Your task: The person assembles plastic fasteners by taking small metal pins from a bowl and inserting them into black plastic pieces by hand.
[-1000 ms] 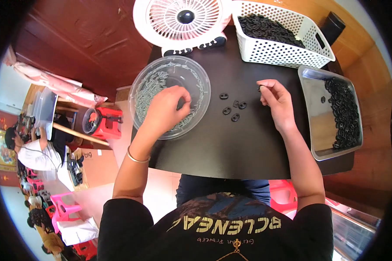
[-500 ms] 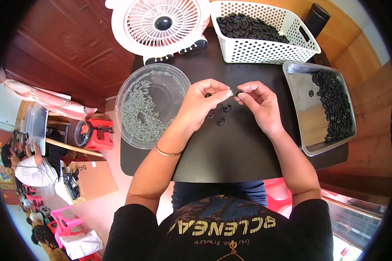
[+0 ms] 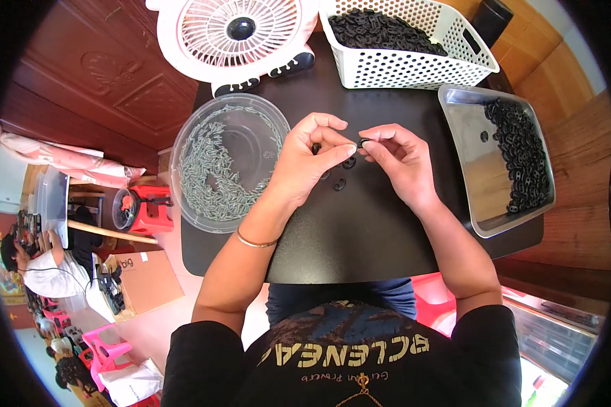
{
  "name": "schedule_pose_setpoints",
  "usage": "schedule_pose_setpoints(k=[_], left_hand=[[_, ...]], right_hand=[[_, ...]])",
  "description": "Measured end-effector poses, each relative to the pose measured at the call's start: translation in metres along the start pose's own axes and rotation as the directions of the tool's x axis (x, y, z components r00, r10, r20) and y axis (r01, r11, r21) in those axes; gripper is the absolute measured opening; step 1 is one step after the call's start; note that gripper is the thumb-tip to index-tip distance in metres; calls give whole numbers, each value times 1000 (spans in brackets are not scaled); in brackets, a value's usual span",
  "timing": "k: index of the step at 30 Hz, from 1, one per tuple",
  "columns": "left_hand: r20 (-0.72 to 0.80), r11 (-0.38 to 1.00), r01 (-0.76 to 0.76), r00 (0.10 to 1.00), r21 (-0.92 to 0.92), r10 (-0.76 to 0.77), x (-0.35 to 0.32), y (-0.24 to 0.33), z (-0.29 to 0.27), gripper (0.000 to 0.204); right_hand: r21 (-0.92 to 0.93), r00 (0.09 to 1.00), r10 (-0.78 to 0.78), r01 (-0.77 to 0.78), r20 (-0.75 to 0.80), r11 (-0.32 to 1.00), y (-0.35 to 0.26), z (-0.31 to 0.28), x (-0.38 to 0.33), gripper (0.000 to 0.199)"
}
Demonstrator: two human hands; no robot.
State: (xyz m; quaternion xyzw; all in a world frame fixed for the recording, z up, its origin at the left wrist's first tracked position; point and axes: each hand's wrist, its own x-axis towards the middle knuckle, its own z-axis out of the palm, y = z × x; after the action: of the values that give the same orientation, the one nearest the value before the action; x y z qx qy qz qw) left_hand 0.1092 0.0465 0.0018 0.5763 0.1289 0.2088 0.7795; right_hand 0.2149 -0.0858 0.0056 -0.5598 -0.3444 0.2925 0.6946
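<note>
Over the middle of the dark table [image 3: 360, 237], my two hands meet at the fingertips. My right hand [image 3: 404, 163] pinches a small black oval plastic piece [image 3: 364, 142] with two holes, like those lying below. Against it, my left hand [image 3: 302, 163] has thumb and forefinger closed on what looks like a small screw, mostly hidden by the fingers. Another dark bit [image 3: 316, 148] shows by the left hand's curled fingers. Several loose black pieces [image 3: 339, 184] lie on the table under the hands, partly covered by the left one.
A clear round tub [image 3: 254, 146] of grey-green screws stands left. To the right, a metal tray [image 3: 478, 173] holds black pieces. Behind are a white perforated basket [image 3: 414, 73] full of black pieces and a white fan [image 3: 241, 28]. A person [image 3: 58, 271] works far left.
My fingertips have come together, so the screw and the black piece now touch or nearly touch. The whole view has shifted slightly, moving the tub and fan leftward and up.
</note>
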Motion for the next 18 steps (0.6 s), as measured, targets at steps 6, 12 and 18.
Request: schedule_pose_setpoints(k=[6, 12, 18], left_hand=[[-3, 999, -16, 1000, 45, 16, -1, 3, 1, 39], [-9, 997, -28, 1000, 69, 28, -3, 5, 2, 44], [22, 991, -66, 998, 118, 63, -3, 5, 2, 46]], right_hand=[[-27, 1000, -17, 17, 13, 999, 3, 0, 0, 13], [-99, 999, -54, 53, -5, 994, 8, -1, -1, 11], [-164, 996, -78, 82, 30, 983, 10, -4, 1, 10]])
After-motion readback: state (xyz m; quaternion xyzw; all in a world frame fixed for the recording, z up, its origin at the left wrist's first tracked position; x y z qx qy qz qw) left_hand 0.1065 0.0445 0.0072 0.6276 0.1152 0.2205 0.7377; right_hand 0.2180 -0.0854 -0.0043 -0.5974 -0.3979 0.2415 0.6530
